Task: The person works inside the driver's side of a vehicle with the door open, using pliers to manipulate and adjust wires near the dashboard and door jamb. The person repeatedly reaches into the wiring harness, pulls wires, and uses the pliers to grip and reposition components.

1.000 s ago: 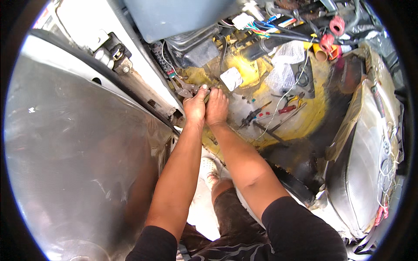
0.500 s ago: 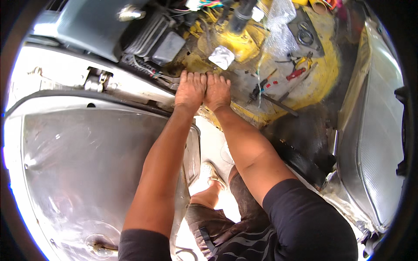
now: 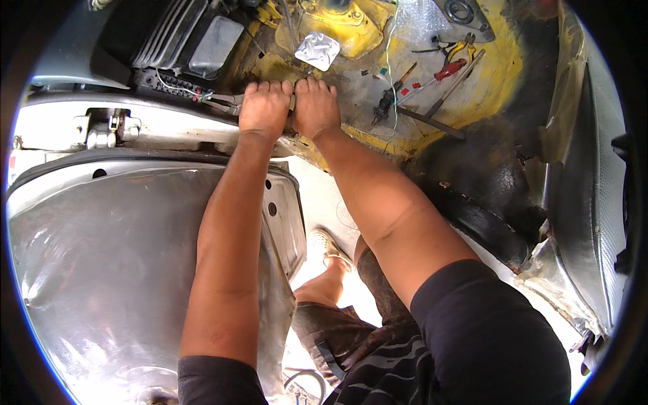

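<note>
Side by side at the edge of the worn yellow floor, both my hands are closed with the knuckles up. My left hand (image 3: pixel 265 110) wraps round a metal tool that looks like pliers (image 3: pixel 226 102), its grey jaws sticking out to the left. Against it, my right hand (image 3: pixel 316 108) is closed too, and a bit of yellowish handle shows between the hands. My palms hide most of the tool. The jaws reach toward a strip of wires and connectors (image 3: pixel 182 86) under a ribbed black box (image 3: pixel 177 37).
Right of my hands lie a red-handled screwdriver (image 3: pixel 451 70), yellow-handled pliers (image 3: pixel 463 48), a black-handled tool (image 3: pixel 383 106) and a dark bar (image 3: pixel 432 123). A crumpled white packet (image 3: pixel 318 51) sits beyond them. The grey door panel (image 3: pixel 115 250) stands at left, a grey-black panel (image 3: pixel 587 175) at right.
The view has shifted, so the floor and tools sit higher in it and the wiring strip shows more. Both hands keep their closed hold, with slightly more gap between them.
</note>
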